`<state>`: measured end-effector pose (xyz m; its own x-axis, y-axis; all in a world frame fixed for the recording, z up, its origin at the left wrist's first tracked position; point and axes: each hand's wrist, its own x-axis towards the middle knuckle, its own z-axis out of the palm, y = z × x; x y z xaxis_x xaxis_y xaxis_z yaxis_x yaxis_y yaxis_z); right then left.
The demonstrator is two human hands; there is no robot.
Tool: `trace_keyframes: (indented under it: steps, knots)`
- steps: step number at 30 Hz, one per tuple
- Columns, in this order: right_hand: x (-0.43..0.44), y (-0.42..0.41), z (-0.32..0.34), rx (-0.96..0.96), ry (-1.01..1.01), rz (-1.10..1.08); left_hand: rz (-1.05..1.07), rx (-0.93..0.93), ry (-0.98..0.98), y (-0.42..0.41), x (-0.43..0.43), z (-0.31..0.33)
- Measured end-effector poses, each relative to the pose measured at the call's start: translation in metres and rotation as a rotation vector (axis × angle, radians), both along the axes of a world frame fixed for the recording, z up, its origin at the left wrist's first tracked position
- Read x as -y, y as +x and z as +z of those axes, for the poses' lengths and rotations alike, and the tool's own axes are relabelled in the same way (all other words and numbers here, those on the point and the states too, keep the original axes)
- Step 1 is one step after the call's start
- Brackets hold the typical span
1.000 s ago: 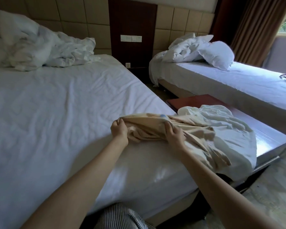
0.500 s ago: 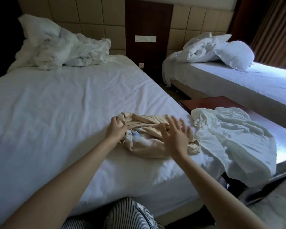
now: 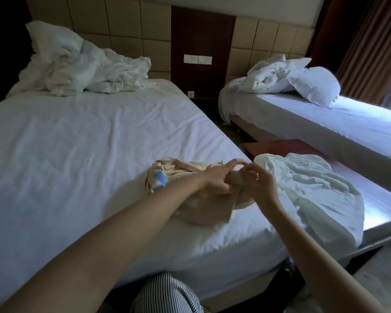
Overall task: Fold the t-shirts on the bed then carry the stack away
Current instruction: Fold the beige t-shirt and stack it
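The beige t-shirt (image 3: 196, 206) lies bunched by the bed's (image 3: 77, 154) right edge, near the foot. The left hand (image 3: 215, 178) and the right hand (image 3: 259, 180) each pinch one rolled fold of it. The cloth looks light and limp, so it is probably best held at the shoulder seams.

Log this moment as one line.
left hand: grips beige t-shirt | right hand: pinches it too | beige t-shirt: bunched on bed | white t-shirt: crumpled, lying across bed edge | folded: none
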<state>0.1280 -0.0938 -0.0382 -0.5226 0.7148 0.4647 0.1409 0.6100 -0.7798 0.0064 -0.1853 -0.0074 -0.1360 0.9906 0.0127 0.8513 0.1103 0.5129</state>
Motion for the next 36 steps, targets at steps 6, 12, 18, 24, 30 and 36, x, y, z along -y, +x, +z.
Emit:
trace_keyframes:
  steps: [6,12,18,24,30,36]
  knots:
    - [0.007,0.016,0.066,-0.089,0.007,0.155,0.074,-0.222,-0.363,-0.019,0.012,0.045]
    - [0.02,0.011,0.098,0.083,-0.026,0.418,0.064,-0.937,-0.392,-0.062,0.048,0.089]
    - [0.027,-0.023,0.12,0.373,0.203,0.33,0.542,-1.034,-0.278,-0.072,0.091,0.148]
    - [0.048,-0.054,0.164,0.337,0.539,-0.009,0.891,-0.985,-0.256,-0.086,0.134,0.186]
    - [0.047,-0.082,0.201,-0.06,0.179,0.315,0.819,-1.088,0.241,-0.112,0.196,0.218]
    - [0.048,-0.103,0.218,-0.01,0.222,0.352,0.636,-0.14,0.701,-0.104,0.233,0.214]
